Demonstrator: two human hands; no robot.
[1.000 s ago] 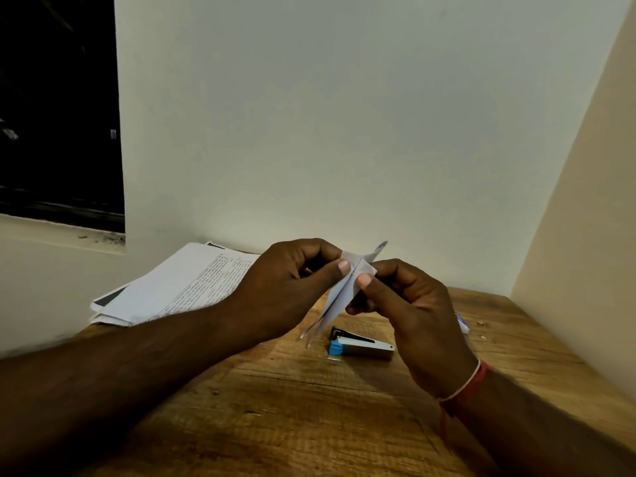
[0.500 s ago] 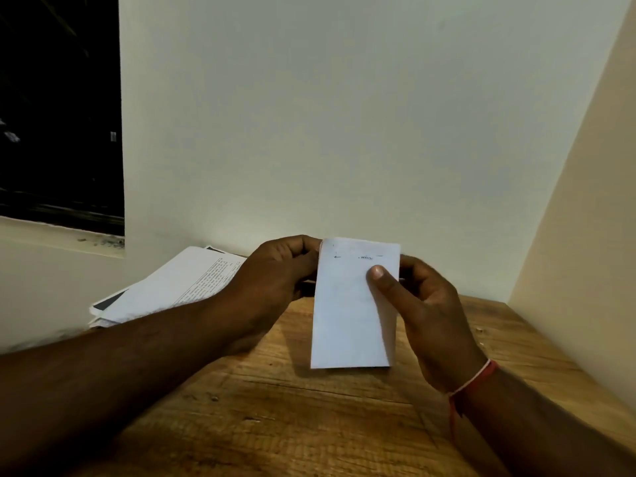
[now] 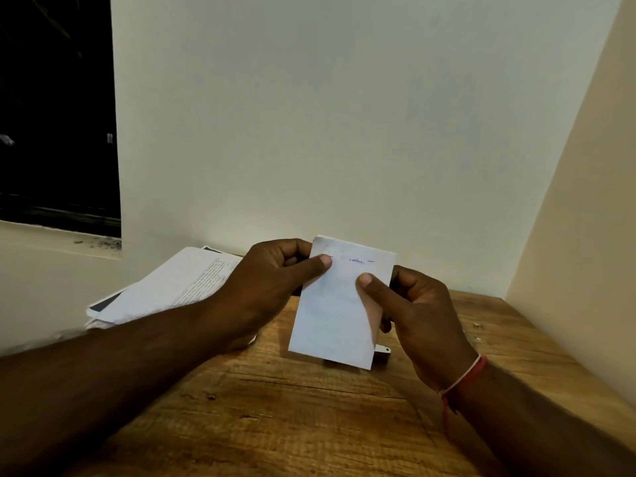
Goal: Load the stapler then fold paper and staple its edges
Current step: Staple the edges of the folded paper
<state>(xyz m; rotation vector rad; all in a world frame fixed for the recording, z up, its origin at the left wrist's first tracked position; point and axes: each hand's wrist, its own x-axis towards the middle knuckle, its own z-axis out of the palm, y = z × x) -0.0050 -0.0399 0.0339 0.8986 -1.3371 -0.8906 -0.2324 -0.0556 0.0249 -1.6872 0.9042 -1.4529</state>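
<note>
- The folded paper (image 3: 339, 304) is held upright above the surface (image 3: 275, 425), front face to the camera. Faint blue writing is seen near its top edge.
- Left hand (image 3: 272, 287): the paper's upper left edge is pinched, thumb on the front, fingers curled behind.
- Right hand (image 3: 420, 311): the paper's right edge is pinched the same way, with the thumb set lower.
- The two-sided grip is judged to keep the layers flat and aligned for an edge check before stapling.
- Stapler (image 3: 382, 352): only a metal end is seen, just below the paper's lower right corner. The rest is hidden behind the paper. It is probably kept near for quick pickup.
- A stack of printed sheets (image 3: 165, 287) lies left of the paper.
- Staples in the paper's edges: cannot be told.
</note>
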